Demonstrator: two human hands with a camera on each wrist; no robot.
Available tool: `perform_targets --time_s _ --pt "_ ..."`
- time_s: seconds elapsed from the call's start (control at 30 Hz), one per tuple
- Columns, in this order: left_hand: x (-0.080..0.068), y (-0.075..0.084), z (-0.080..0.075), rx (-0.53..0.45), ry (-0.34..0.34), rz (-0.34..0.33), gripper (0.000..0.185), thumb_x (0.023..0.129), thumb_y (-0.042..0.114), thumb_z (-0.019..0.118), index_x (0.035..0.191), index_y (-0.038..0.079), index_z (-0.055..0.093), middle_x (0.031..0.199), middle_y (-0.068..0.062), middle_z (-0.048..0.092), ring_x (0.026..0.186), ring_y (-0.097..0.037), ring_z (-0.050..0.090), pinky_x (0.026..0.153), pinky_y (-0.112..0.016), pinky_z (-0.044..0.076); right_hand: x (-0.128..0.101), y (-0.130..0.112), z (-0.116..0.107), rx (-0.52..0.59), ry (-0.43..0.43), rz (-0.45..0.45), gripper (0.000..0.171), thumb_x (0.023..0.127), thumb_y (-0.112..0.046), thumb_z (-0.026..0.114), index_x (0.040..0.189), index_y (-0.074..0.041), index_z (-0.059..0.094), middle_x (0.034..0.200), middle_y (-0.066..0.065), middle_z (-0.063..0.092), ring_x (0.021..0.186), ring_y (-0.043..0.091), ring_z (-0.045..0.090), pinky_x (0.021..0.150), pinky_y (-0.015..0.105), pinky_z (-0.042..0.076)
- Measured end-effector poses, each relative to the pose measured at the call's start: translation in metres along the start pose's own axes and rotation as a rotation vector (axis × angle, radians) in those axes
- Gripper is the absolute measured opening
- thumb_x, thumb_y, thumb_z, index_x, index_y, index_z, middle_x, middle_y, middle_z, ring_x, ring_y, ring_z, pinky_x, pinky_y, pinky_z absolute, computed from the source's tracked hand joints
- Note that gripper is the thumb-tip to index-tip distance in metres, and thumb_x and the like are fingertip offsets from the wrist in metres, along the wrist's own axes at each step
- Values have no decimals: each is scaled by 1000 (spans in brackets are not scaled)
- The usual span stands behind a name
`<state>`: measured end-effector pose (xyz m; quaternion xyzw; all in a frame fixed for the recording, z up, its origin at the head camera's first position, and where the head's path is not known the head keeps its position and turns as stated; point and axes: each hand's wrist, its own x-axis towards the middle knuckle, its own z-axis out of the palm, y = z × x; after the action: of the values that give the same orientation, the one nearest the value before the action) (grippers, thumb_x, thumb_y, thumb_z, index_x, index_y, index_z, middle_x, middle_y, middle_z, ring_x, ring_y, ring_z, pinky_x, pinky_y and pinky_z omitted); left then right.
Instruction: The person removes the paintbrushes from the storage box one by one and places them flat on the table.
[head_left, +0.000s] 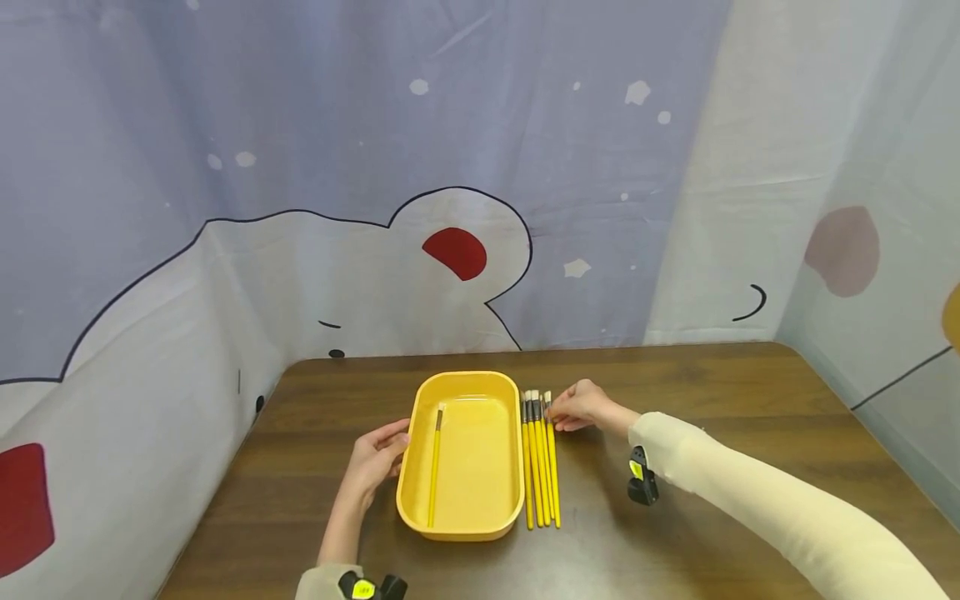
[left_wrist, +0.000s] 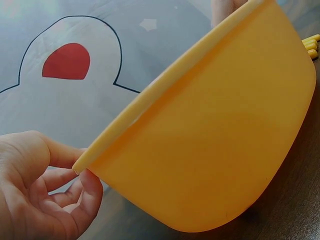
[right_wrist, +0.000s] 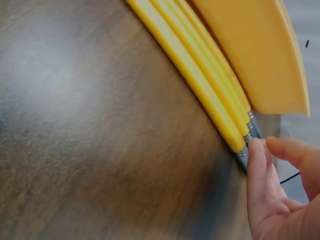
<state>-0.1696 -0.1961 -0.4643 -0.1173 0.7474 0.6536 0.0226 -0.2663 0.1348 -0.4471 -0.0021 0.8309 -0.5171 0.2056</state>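
Observation:
A yellow plastic basin [head_left: 480, 467] stands on the table, with one yellow-handled paintbrush [head_left: 434, 475] lying along its left side. My left hand [head_left: 373, 457] pinches the basin's left rim between thumb and fingers, as the left wrist view shows close up. Just right of the basin, several yellow paintbrushes [head_left: 541, 479] lie side by side, pale bristles pointing away from me. At their dark ferrules, my right hand [head_left: 587, 404] has thumb and forefinger together on the rightmost paintbrush [right_wrist: 215, 110]. The fingertips partly hide the ferrules in the right wrist view.
The dark wooden table [head_left: 697, 392] reaches a printed fabric curtain [head_left: 360, 167] at its far edge and along the sides. A black wrist device [head_left: 642, 477] sits on the right sleeve, another [head_left: 372, 587] on the left.

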Motion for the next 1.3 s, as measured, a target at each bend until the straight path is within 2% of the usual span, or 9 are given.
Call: perform_targets --time_s 0.23,0.5,0.63,0.77,0.93,1.1,1.3 --pt "0 0 0 1 1 0 37 96 7 56 132 -1 56 121 -25 61 83 -16 64 68 -27 57 -1 -8 3 13 46 -12 21 84 -6 69 98 10 68 70 10 72 54 9 65 60 27 58" --pt "0 -1 0 -9 9 0 37 95 7 56 131 -1 56 120 -25 62 83 -17 64 67 -26 57 -3 -17 12 9 100 -47 24 82 -8 70 100 7 69 88 19 73 67 15 69 74 36 59" --pt "0 -2 0 -19 3 6 37 95 7 56 131 -1 56 112 -20 65 80 -15 64 64 -23 55 -5 -21 17 -13 119 -52 22 82 -10 71 99 5 71 89 18 73 73 19 70 76 37 58" --pt "1 -3 0 -20 3 11 36 95 7 56 131 -1 56 107 -17 66 76 -13 63 61 -22 54 -8 -28 22 -52 117 -70 22 82 -12 72 97 4 72 84 16 73 69 17 69 75 36 59" --pt "2 -3 0 -16 8 6 36 95 7 56 131 0 56 114 -21 63 78 -14 63 62 -22 53 -9 -37 26 -72 115 -109 18 82 -13 72 92 2 72 83 18 73 67 19 68 72 35 59" --pt "2 -3 1 -8 3 4 37 95 7 56 132 0 55 117 -23 62 81 -14 63 64 -23 54 -7 -47 29 -80 123 -130 16 81 -11 73 92 1 73 84 16 73 78 27 71 72 36 59" --pt "1 -2 2 -5 7 6 37 95 7 56 132 -1 55 118 -24 61 82 -16 63 65 -25 55 -6 -58 35 -82 108 -156 17 82 -12 72 93 1 73 80 13 74 75 24 72 73 37 59"
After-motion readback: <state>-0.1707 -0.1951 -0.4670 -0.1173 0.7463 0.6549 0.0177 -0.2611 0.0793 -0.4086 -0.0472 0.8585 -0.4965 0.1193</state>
